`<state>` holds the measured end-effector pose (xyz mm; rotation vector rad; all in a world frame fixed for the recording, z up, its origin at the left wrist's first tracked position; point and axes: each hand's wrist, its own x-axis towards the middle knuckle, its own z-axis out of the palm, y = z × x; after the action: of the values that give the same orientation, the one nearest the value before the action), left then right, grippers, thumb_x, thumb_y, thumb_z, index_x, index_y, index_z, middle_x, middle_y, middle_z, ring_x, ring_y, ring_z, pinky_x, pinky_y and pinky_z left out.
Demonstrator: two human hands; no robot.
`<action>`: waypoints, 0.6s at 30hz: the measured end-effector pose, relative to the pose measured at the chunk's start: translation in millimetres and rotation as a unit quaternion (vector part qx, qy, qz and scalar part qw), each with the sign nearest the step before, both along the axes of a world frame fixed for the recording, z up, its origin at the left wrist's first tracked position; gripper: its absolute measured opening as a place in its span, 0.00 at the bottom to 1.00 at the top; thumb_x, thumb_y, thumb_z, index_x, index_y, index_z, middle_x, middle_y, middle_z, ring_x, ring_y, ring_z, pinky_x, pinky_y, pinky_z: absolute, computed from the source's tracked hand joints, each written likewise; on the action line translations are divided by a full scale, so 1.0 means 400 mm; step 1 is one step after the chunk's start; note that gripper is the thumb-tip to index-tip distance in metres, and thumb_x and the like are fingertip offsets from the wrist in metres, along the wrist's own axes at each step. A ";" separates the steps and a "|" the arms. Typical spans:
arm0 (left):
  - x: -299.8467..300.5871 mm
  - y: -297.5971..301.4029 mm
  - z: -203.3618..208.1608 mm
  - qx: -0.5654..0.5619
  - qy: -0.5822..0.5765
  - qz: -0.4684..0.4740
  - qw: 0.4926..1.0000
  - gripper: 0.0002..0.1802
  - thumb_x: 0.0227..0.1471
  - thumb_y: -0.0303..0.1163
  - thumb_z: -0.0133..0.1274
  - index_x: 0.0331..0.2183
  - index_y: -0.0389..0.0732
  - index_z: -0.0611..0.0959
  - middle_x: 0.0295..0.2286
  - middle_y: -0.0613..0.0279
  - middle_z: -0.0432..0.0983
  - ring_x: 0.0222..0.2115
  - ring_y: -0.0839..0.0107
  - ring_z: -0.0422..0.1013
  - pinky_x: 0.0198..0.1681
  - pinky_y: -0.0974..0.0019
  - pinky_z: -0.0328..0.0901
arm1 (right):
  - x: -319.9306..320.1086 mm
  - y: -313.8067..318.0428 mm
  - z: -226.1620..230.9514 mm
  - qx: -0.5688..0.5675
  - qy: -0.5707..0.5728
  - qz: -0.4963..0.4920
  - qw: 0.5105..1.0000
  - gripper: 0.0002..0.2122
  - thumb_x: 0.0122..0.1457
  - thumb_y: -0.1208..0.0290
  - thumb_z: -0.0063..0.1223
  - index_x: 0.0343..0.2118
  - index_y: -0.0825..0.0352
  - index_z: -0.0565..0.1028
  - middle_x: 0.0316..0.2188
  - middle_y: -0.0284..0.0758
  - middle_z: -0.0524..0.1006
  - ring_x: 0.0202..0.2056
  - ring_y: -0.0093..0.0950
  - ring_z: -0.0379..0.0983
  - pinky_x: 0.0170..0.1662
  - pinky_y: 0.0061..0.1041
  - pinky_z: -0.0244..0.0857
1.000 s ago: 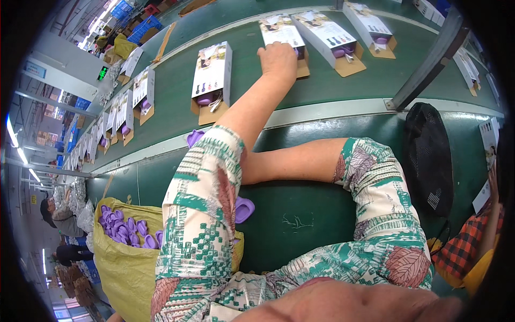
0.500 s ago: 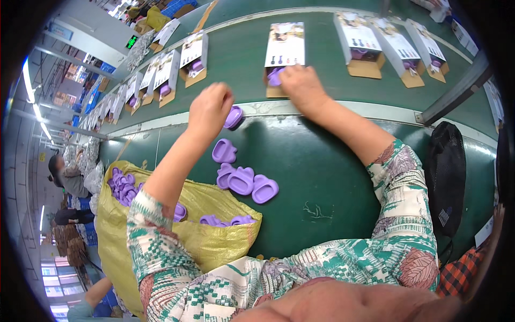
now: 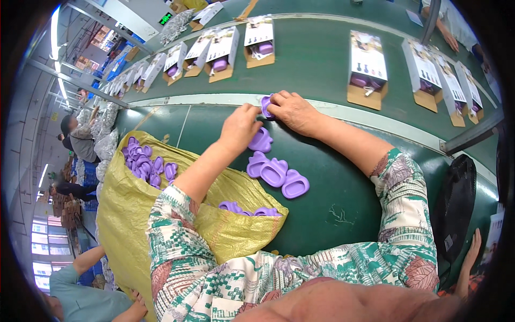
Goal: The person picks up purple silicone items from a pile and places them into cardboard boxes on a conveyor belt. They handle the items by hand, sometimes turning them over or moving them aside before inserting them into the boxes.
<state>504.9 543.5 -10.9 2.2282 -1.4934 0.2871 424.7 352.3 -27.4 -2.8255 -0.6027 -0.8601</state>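
My right hand [image 3: 294,111] is closed on a small purple dish-shaped piece [image 3: 266,107] at the belt's near rim. Beside it, my left hand [image 3: 239,129] has its fingers curled together close to that piece; whether anything is in them is hidden. Just below the left fingertips lies another purple piece [image 3: 261,140] with a bumpy outline. Farther down on the green table, several more sit touching in a row, among them a purple piece with an oval hollow [image 3: 295,185].
A yellow woven sack [image 3: 129,214] holding many purple pieces lies at left. Beyond the metal rim, a green belt [image 3: 311,59] carries open-ended boxes, one box [image 3: 367,60] with purple pieces inside. A black bag [image 3: 455,206] lies at right. Other people are at both sides.
My right hand has left the box on the belt and come back to a purple piece at the rim. My left hand has moved beside it. The boxes have shifted right; the view has turned somewhat.
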 end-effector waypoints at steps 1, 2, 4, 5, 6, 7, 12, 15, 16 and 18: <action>-0.027 0.015 0.009 0.011 -0.003 -0.007 1.000 0.15 0.42 0.28 0.57 0.36 0.40 0.76 0.34 0.55 0.71 0.37 0.54 0.69 0.38 0.57 0.66 | 0.004 -0.007 0.000 -0.006 0.000 0.001 1.000 0.06 0.52 0.72 0.44 0.32 0.64 0.71 0.35 0.38 0.71 0.39 0.35 0.68 0.39 0.32 0.64; -0.055 0.035 0.015 0.019 -0.004 -0.016 1.000 0.16 0.41 0.29 0.57 0.36 0.40 0.75 0.35 0.55 0.71 0.39 0.54 0.68 0.39 0.58 0.66 | 0.003 -0.023 0.001 -0.012 0.001 0.001 1.000 0.05 0.52 0.72 0.44 0.31 0.64 0.70 0.35 0.37 0.71 0.39 0.35 0.68 0.39 0.32 0.63; -0.144 0.090 0.038 0.031 0.028 -0.063 0.997 0.20 0.40 0.31 0.59 0.38 0.41 0.75 0.39 0.55 0.71 0.41 0.53 0.67 0.43 0.57 0.65 | -0.006 -0.054 0.001 -0.007 -0.024 -0.003 1.000 0.04 0.51 0.72 0.45 0.30 0.63 0.70 0.34 0.35 0.70 0.38 0.34 0.67 0.37 0.31 0.63; -0.195 0.108 0.049 0.035 0.052 -0.122 0.991 0.24 0.39 0.33 0.60 0.42 0.43 0.74 0.44 0.55 0.68 0.46 0.52 0.64 0.47 0.54 0.61 | -0.013 -0.065 0.003 0.005 -0.017 -0.012 1.000 0.06 0.50 0.72 0.45 0.31 0.63 0.71 0.33 0.35 0.70 0.38 0.33 0.67 0.37 0.31 0.63; -0.241 0.133 0.059 0.041 0.072 -0.178 0.981 0.28 0.38 0.35 0.61 0.45 0.45 0.74 0.49 0.54 0.65 0.51 0.51 0.62 0.51 0.50 0.58 | -0.008 -0.058 0.011 0.012 -0.008 -0.020 1.000 0.05 0.49 0.73 0.45 0.31 0.63 0.71 0.34 0.35 0.70 0.38 0.33 0.67 0.38 0.30 0.62; -0.273 0.154 0.056 0.101 0.037 -0.211 0.971 0.31 0.38 0.37 0.62 0.48 0.48 0.73 0.53 0.54 0.61 0.54 0.50 0.57 0.54 0.45 0.53 | 0.005 -0.052 0.009 0.012 -0.009 -0.020 1.000 0.05 0.49 0.73 0.45 0.31 0.63 0.71 0.34 0.35 0.70 0.38 0.33 0.67 0.38 0.30 0.62; -0.205 0.159 0.007 0.204 -0.027 -0.223 0.953 0.38 0.40 0.42 0.61 0.55 0.58 0.67 0.57 0.54 0.54 0.60 0.52 0.47 0.57 0.35 0.41 | 0.060 0.001 0.001 0.008 -0.025 -0.067 0.997 0.06 0.49 0.74 0.45 0.31 0.65 0.70 0.34 0.36 0.70 0.39 0.33 0.67 0.39 0.31 0.62; -0.117 0.142 -0.024 0.167 -0.049 -0.201 0.964 0.33 0.46 0.41 0.56 0.55 0.56 0.66 0.57 0.52 0.55 0.60 0.51 0.48 0.57 0.34 0.43 | 0.099 -0.002 0.016 -0.001 -0.090 -0.074 0.993 0.07 0.48 0.76 0.44 0.32 0.65 0.70 0.34 0.36 0.70 0.39 0.34 0.67 0.40 0.32 0.61; -0.090 0.134 -0.028 0.150 -0.039 -0.194 0.969 0.32 0.47 0.40 0.56 0.55 0.55 0.66 0.57 0.52 0.55 0.59 0.51 0.49 0.57 0.35 0.44 | 0.115 -0.008 0.030 -0.003 -0.070 -0.095 0.993 0.07 0.48 0.77 0.44 0.32 0.65 0.71 0.34 0.37 0.70 0.40 0.34 0.67 0.40 0.32 0.61; -0.039 0.115 -0.030 0.123 -0.030 -0.178 0.976 0.30 0.48 0.38 0.54 0.54 0.53 0.66 0.56 0.52 0.57 0.59 0.51 0.50 0.56 0.35 0.47 | 0.171 -0.028 0.054 0.001 -0.098 -0.117 0.988 0.05 0.50 0.75 0.43 0.30 0.66 0.69 0.33 0.38 0.70 0.40 0.37 0.67 0.40 0.33 0.61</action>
<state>489.2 589.4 -23.1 2.0884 -2.0187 0.0590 493.2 341.1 -5.9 -2.8712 -0.2914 -1.1869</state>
